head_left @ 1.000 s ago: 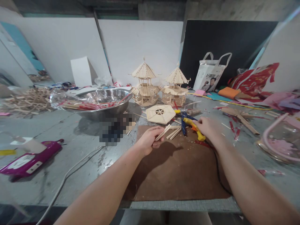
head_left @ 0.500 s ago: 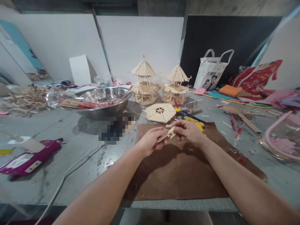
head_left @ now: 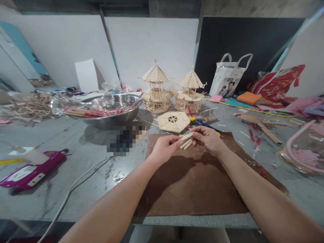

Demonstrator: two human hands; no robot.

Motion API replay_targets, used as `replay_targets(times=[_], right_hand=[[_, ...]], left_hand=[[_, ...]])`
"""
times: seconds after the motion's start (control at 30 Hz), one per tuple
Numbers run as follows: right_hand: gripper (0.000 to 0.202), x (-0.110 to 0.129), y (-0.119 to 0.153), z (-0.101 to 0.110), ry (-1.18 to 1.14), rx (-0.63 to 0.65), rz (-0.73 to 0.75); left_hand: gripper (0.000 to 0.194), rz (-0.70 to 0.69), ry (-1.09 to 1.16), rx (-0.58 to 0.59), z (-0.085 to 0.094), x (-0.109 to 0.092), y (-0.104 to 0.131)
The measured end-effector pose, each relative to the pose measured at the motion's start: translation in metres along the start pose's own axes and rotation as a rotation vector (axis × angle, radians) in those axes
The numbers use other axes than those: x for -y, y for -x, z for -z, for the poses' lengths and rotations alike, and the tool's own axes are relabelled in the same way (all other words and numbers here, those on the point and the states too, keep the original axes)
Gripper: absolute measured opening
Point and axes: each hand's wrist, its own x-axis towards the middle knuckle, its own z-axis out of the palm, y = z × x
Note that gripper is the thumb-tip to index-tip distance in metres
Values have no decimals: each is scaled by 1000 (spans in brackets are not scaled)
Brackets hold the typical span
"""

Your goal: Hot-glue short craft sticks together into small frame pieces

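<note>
Between both hands [head_left: 164, 148], flat wooden sticks [head_left: 186, 140]

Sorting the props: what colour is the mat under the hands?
Brown, plain; the mat shows best in the head view.

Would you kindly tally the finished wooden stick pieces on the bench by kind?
Wooden stick pagoda models: 2
Flat hexagonal wooden stick panel: 1
Total: 3
</note>
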Motion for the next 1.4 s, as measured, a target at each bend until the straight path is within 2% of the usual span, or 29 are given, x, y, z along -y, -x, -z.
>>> replay_targets(times=[0.3, 1.4], right_hand=[[18, -1, -1, -1, -4, -21, 22], [21, 1, 0, -3, -9, -49, 1]], left_hand=[[32, -39, -89, -30, 0, 1, 1], [29, -26, -72, -41, 0, -1, 1]])
